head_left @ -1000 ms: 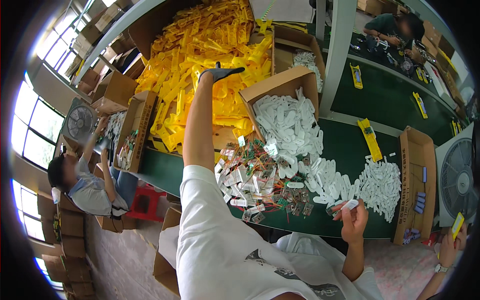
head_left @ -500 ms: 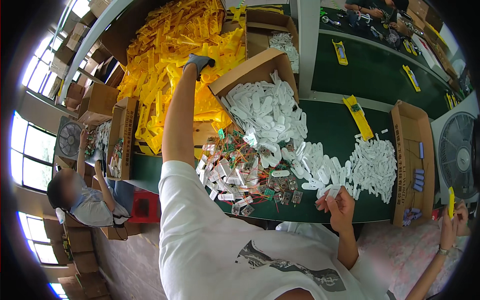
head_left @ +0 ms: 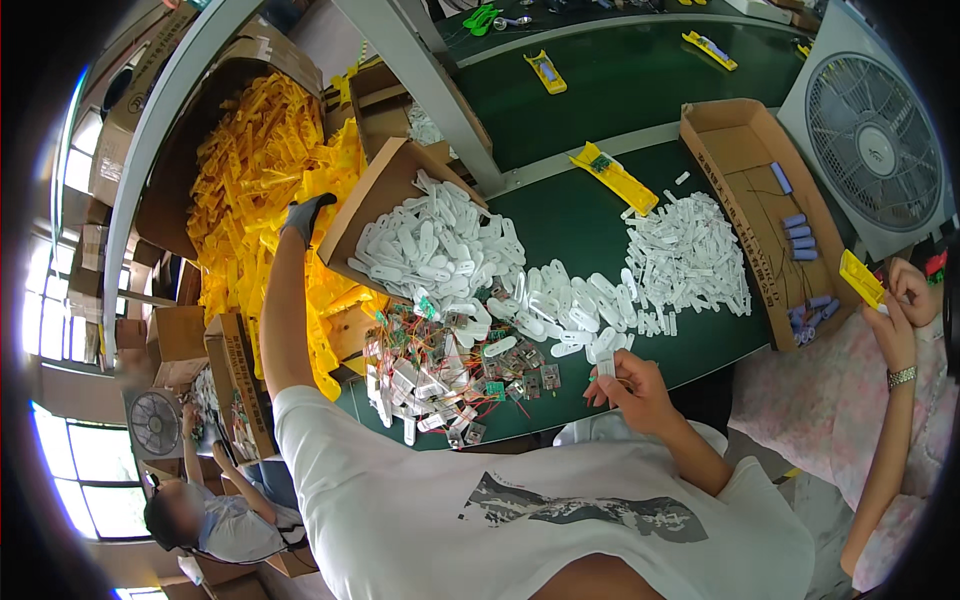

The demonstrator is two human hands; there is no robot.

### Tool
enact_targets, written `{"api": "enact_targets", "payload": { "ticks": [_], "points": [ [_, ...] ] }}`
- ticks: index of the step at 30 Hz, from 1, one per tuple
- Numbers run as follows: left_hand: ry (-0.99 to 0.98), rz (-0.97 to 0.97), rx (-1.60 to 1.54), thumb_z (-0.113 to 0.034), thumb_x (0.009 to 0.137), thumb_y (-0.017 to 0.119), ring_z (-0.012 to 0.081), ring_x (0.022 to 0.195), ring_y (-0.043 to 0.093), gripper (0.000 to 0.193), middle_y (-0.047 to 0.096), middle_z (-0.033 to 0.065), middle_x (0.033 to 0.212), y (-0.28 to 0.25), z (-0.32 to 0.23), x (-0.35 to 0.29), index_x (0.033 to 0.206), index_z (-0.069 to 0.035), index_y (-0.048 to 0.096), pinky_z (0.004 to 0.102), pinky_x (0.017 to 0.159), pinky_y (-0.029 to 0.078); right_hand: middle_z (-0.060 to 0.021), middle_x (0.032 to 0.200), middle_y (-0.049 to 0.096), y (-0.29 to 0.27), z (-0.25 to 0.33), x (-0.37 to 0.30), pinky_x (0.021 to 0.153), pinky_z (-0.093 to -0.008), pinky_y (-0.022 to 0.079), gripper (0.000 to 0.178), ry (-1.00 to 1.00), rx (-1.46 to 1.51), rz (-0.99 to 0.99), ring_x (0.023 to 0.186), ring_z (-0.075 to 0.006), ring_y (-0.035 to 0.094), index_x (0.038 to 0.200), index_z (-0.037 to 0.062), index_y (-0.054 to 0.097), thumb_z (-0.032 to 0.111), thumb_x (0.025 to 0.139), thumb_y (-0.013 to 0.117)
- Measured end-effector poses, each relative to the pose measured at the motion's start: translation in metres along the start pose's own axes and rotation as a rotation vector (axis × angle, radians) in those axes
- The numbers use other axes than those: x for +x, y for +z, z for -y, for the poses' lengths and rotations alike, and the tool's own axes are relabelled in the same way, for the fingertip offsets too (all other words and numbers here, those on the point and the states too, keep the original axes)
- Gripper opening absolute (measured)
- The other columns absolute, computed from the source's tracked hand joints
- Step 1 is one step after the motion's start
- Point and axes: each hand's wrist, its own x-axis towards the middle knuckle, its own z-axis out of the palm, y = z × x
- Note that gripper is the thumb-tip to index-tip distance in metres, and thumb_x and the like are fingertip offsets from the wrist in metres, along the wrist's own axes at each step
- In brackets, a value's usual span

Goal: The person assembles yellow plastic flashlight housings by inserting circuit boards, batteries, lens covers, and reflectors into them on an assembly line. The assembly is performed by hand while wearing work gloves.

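Note:
My left hand [head_left: 305, 215], in a grey glove, reaches out over a big heap of yellow plastic shells [head_left: 245, 160]. Its visible fingers are stretched out, and no shell shows in them. Near the front edge of the green table, my right hand [head_left: 640, 395] is bare and pinches a small white plastic piece [head_left: 605, 366] between thumb and fingers. Just beyond it lie loose white oval covers [head_left: 575, 305], spilling from a tilted cardboard box [head_left: 345, 225]. Left of the right hand is a tangle of small circuit boards and white parts with red wires [head_left: 425, 375].
Small white strips [head_left: 690, 260] are piled beside a yellow shell with a board [head_left: 615, 178]. An open carton [head_left: 725, 115] holds purple cylinders, near a fan [head_left: 875, 150]. At right, a co-worker's hands [head_left: 895, 320] hold a yellow shell. A grey metal post [head_left: 420, 80] stands behind the box.
The view has turned and shifted, so the table's contents sit further left. My left hand stays over the yellow heap, and my right hand still holds the white piece.

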Motion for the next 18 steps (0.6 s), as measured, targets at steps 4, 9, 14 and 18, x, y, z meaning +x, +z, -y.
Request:
{"api": "enact_targets", "payload": {
  "ticks": [4,9,14,18],
  "points": [
    [-0.07,0.239,-0.657,-0.022,0.077,0.069,0.0229,0.064,0.061,0.029,0.061,0.0099,0.077,-0.057,0.008,-0.011,0.097,-0.003,0.059,0.0326,0.056,0.051,-0.0103,0.08,0.066,-0.008,0.002,-0.002,0.059,-0.0222,0.047,0.013,-0.018,0.03,0.008,0.066,-0.0095,0.061,0.097,-0.0027,0.054,0.009,0.092,0.05],
    [0.532,0.181,-0.401,-0.01,0.083,0.06,0.0243,0.072,0.063,0.014,0.062,0.0109,0.083,-0.163,0.03,-0.008,0.094,-0.002,0.059,0.0319,0.063,0.053,-0.0107,0.08,0.066,-0.015,-0.002,-0.003,0.053,-0.02,0.041,0.016,0.001,0.15,0.031,0.065,-0.008,0.058,0.1,-0.0009,0.053,0.012,0.093,0.049],
    [0.363,0.19,-0.83,-0.01,0.082,0.063,0.0213,0.073,0.063,0.025,0.063,0.0101,0.087,-0.125,-0.09,-0.133,0.104,-0.001,0.056,0.0295,0.064,0.051,-0.0108,0.078,0.065,-0.022,-0.01,0.0,0.053,-0.0198,0.041,0.015,-0.026,0.153,-0.046,0.063,-0.0079,0.057,0.099,-0.0017,0.054,0.01,0.093,0.048],
    [0.677,0.211,-0.326,-0.02,0.083,0.066,0.0237,0.078,0.065,0.052,0.065,0.0105,0.093,-0.016,-0.163,-0.261,0.126,-0.003,0.042,0.0294,0.067,0.051,-0.0091,0.078,0.065,-0.022,-0.008,-0.005,0.054,-0.02,0.041,0.014,-0.034,0.146,-0.036,0.064,-0.0077,0.058,0.098,0.0001,0.054,0.012,0.093,0.049]
  ]
}}
